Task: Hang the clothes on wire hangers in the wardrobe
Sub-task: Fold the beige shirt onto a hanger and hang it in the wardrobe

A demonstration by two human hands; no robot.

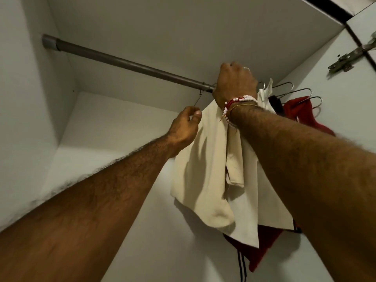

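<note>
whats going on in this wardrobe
A person is reaching up into a wardrobe to hang a cream garment on a wire hanger. The right hand is curled at the rod, where the hanger's top sits. The left hand pinches the hanger's lower wire corner by the cloth's edge. Further right, red clothes already hang on other hangers.

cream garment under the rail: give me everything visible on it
The cream garment is plain, soft-looking cloth, creased and folded. It hangs in loose layers from a wire hanger just below the rail. Its top is bunched behind the right wrist, where the right hand grips the hanger's top. The left hand pinches its upper left edge. Its lower hem overlaps a red garment behind.
</note>
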